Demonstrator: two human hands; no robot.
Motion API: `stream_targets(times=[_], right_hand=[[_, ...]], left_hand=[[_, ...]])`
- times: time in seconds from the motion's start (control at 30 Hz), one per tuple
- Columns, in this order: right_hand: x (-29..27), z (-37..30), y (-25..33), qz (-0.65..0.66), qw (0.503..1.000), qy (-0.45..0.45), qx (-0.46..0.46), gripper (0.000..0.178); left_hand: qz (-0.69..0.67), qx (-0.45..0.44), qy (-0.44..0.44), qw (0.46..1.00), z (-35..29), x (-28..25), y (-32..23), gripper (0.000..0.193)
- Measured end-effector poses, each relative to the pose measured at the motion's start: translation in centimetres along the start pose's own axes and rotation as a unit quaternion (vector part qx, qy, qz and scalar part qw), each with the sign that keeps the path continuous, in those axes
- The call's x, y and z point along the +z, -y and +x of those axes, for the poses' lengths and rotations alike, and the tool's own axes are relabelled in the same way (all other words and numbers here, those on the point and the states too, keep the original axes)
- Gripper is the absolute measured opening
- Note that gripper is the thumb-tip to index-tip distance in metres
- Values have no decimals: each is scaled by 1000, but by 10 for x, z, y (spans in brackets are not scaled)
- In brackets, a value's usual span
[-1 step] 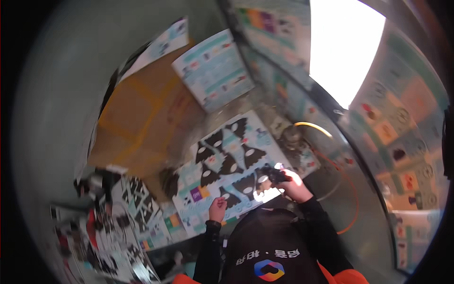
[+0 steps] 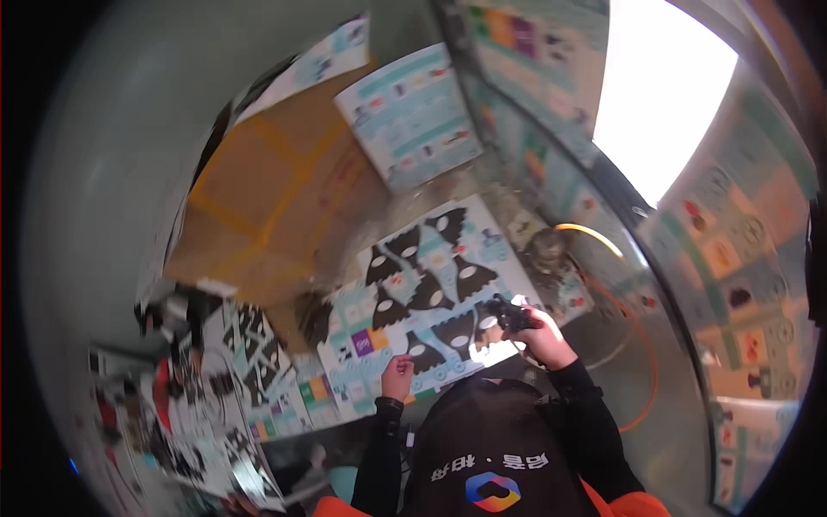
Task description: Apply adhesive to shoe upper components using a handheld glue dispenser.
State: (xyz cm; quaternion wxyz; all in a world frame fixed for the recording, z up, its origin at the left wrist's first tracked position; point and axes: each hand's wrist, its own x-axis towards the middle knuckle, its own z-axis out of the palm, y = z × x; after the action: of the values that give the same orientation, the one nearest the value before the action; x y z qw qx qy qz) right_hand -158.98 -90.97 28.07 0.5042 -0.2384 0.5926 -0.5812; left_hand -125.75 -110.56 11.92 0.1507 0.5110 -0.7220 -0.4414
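In front of me lies a white and pale-blue printed sheet with several black, fan-shaped pieces on it, each with a pale oval. A compact black hand tool is gripped in my right hand over the sheet's near right part, beside a sunlit patch. Its exact kind is too blurred to tell. By the sheet's near edge, next to a black piece, my left hand has its fingers curled together. Anything between those fingers is too small to make out.
A large brown cardboard box stands beyond the sheet at left, with a printed board beside it. An orange hose loops at right near a grey metal object. More patterned sheets lie left; printed panels line the right.
The view has shifted slightly, so the box, sheet and panels appear farther right. Both hands keep nearly the same pose, and the black tool stays in my right hand.
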Motion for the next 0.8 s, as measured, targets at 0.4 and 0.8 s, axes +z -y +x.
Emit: stream_targets(times=[0.4,0.8], right_hand=[[208,145,-26,-104,978,47,172,31],[280,242,-109,-221,957,-50,182,43]], left_hand=[[92,31,-156,983,66,-96,123,30],[-7,-106,-94,990,165,-59,149,20]])
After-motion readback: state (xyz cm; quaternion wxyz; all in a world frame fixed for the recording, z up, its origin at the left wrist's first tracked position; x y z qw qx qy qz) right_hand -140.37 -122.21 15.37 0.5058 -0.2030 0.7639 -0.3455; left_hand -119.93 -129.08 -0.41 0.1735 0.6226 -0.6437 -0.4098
